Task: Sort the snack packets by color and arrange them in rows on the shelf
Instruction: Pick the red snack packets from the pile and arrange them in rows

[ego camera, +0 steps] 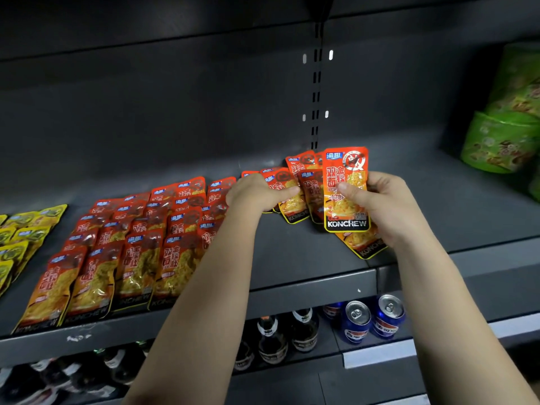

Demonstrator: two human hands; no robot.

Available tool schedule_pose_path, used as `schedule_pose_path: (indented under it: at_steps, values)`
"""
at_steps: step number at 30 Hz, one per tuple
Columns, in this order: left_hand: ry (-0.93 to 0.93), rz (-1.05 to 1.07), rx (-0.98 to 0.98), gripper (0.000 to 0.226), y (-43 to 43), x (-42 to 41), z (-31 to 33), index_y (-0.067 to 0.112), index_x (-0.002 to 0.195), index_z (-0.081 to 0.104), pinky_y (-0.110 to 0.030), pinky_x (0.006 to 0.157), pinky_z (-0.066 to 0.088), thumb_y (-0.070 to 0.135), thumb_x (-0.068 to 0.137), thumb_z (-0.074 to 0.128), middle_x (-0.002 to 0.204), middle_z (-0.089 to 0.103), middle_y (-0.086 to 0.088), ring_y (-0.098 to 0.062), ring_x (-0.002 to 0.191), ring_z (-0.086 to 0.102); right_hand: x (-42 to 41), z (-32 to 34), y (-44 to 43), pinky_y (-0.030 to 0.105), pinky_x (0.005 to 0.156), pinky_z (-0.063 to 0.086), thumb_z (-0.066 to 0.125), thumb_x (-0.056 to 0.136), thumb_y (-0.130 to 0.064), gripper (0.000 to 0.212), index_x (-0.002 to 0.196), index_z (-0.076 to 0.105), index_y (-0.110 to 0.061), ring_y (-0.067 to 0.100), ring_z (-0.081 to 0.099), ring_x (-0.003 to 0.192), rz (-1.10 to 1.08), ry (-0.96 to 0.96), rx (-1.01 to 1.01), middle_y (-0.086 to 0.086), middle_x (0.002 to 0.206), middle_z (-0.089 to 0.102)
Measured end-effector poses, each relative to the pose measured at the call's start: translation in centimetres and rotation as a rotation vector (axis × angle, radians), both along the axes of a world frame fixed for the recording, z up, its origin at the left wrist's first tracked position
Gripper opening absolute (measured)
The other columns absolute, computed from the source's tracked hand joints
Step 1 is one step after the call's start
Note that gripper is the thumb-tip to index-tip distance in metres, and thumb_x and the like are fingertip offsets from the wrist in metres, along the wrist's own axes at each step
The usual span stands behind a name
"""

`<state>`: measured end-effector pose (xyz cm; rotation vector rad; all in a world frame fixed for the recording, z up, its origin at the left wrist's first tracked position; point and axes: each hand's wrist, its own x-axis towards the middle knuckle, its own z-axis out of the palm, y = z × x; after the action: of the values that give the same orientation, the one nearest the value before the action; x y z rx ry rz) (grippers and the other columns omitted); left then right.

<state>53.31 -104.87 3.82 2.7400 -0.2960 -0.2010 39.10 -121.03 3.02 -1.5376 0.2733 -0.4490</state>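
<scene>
Your right hand (380,206) has its grip pinched on one red packet (346,200), upright at centre right of the frame, while your left hand (254,194) grasps the fanned red packets (292,200) beside it, over the shelf (306,258).

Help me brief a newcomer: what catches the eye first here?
The orange-red packet pinched upright in the right hand at centre, with the left hand gripping a fan of packets beside it. Next, rows of orange-red packets left on the shelf, yellow packets at the far-left edge, green bags far right.
</scene>
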Motion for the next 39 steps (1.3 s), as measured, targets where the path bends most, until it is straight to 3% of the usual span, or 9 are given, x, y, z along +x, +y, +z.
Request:
schedule_pose_path:
  at_steps: [5, 10, 18, 24, 29, 32, 35, 39]
  values:
    - [-0.038, 0.071, 0.02, 0.073, -0.8, -0.5, 0.2, 0.015, 0.107, 0.061, -0.032, 0.069, 0.04, 0.074, 0.064, 0.07, 0.103, 0.062, -0.002, -0.026, 0.101, 0.062, 0.0, -0.4, -0.1, 0.037, 0.072, 0.059, 0.072, 0.085, -0.015, 0.015, 0.098, 0.073, -0.008, 0.025, 0.074, 0.08, -0.002, 0.01, -0.009, 0.007, 0.091, 0.076]
    - [-0.048, 0.094, -0.137, 0.055, -1.1, -0.2, -0.1, 0.016, 0.095, 0.067, -0.031, 0.063, 0.04, 0.06, 0.065, 0.078, 0.092, 0.068, 0.0, -0.023, 0.09, 0.065, 0.1, -0.5, -0.2, 0.041, 0.076, 0.059, 0.073, 0.084, -0.015, 0.014, 0.097, 0.073, -0.01, 0.027, 0.074, 0.082, 0.005, 0.029, -0.023, 0.007, 0.091, 0.076]
    - [-0.191, 0.098, -0.331, 0.043, 0.3, -0.4, 0.8, 0.018, 0.098, 0.056, -0.035, 0.073, 0.049, 0.033, 0.069, 0.083, 0.099, 0.066, 0.001, -0.022, 0.094, 0.063, 0.2, 0.0, -0.1, 0.038, 0.076, 0.058, 0.074, 0.084, -0.015, 0.023, 0.105, 0.069, -0.01, 0.022, 0.074, 0.084, 0.007, 0.033, -0.083, 0.004, 0.096, 0.076]
    - [-0.331, 0.103, -0.316, 0.029, 4.7, -1.6, 2.6, 0.023, 0.082, 0.052, -0.032, 0.066, 0.045, 0.028, 0.07, 0.079, 0.081, 0.065, 0.006, -0.019, 0.084, 0.062, 0.5, 0.3, 0.4, 0.039, 0.079, 0.058, 0.072, 0.086, -0.018, 0.019, 0.103, 0.07, -0.011, 0.02, 0.074, 0.084, 0.001, 0.022, -0.137, 0.002, 0.094, 0.076]
    - [-0.359, 0.091, -0.444, 0.023, 9.8, -3.7, 3.1, 0.02, 0.093, 0.058, -0.034, 0.071, 0.047, 0.025, 0.078, 0.075, 0.066, 0.056, 0.01, -0.017, 0.075, 0.059, 1.2, 0.4, 1.6, 0.045, 0.084, 0.058, 0.071, 0.087, -0.02, 0.014, 0.099, 0.073, -0.013, 0.02, 0.074, 0.084, 0.004, 0.04, -0.168, 0.001, 0.091, 0.077]
    - [-0.351, 0.075, -0.483, 0.022, 11.7, -4.5, 2.7, 0.017, 0.099, 0.059, -0.028, 0.062, 0.038, 0.026, 0.084, 0.072, 0.064, 0.055, 0.012, -0.01, 0.066, 0.056, 1.8, 0.6, 2.6, 0.045, 0.083, 0.058, 0.072, 0.086, -0.019, 0.012, 0.097, 0.073, -0.013, 0.02, 0.074, 0.082, 0.017, 0.06, -0.179, 0.001, 0.089, 0.077]
    - [-0.358, 0.083, -0.513, 0.015, 13.3, -5.0, 2.4, 0.02, 0.089, 0.056, -0.027, 0.052, 0.029, 0.024, 0.085, 0.07, 0.055, 0.045, 0.011, -0.003, 0.053, 0.043, 2.6, 0.9, 4.0, 0.043, 0.082, 0.059, 0.073, 0.086, -0.017, 0.012, 0.097, 0.072, -0.013, 0.019, 0.074, 0.082, 0.041, 0.092, -0.196, 0.0, 0.089, 0.077]
    - [-0.342, 0.082, -0.549, 0.012, 15.0, -4.9, 2.6, 0.023, 0.087, 0.058, -0.027, 0.056, 0.038, 0.026, 0.085, 0.07, 0.062, 0.056, 0.011, -0.004, 0.06, 0.054, 3.7, 1.3, 5.6, 0.038, 0.082, 0.059, 0.074, 0.083, -0.01, 0.017, 0.099, 0.071, -0.008, 0.019, 0.074, 0.084, 0.05, 0.103, -0.199, 0.003, 0.091, 0.077]
